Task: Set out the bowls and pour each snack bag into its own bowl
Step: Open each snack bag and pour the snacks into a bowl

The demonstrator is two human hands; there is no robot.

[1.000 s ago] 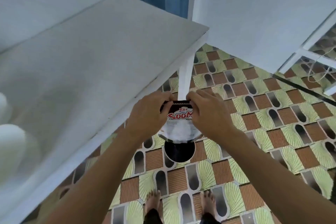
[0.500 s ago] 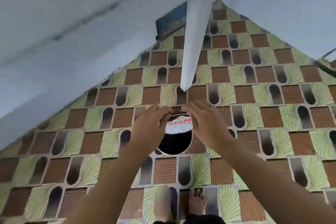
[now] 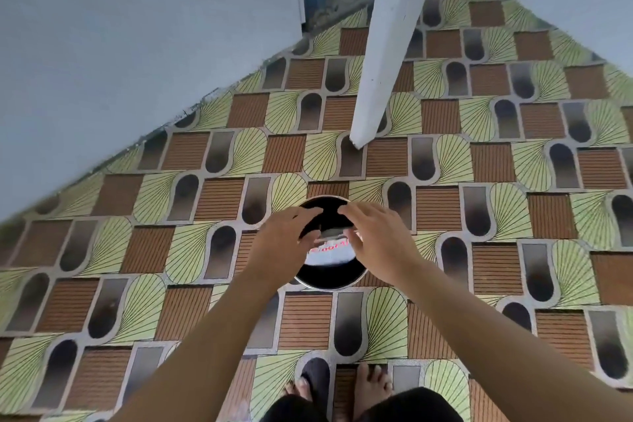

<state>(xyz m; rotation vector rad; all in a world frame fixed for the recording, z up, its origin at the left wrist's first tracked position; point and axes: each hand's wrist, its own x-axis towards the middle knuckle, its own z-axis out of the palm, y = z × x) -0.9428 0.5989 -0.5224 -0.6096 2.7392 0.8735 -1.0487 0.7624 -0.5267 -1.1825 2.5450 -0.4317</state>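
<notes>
snack bag [image 3: 329, 249]: small sachet, white body, red lettering (motion-blurred, unreadable), dark strip along the top. Held in the air over the bowl, its lower part in front of the bowl's dark inside.
handling: judged light and limp. Thin, slick film that will crumple and has no stiffness of its own. The contents are probably loose and could spill fast once it is open.
where to hold: the top seal, one grip on each side of the tear line. For pouring, move to a bottom corner and keep the mouth low inside the rim.
left hand [image 3: 286, 241]: grip pinching the bag's top edge at 9 o'clock of the bag.
right hand [image 3: 380, 243]: grip pinching the same edge at 3 o'clock, the other fingers spread above it.
bowl [image 3: 329, 279]: round, dark inside, pale metallic rim. It sits on the patterned floor [image 3: 171, 250], directly under the bag. I cannot tell if anything is in it.
surroundings: white table leg [image 3: 387, 44] at 12 o'clock of the bowl, bare feet [image 3: 370, 384] at 6 o'clock.
risk: the sachet may tear unevenly.
</notes>
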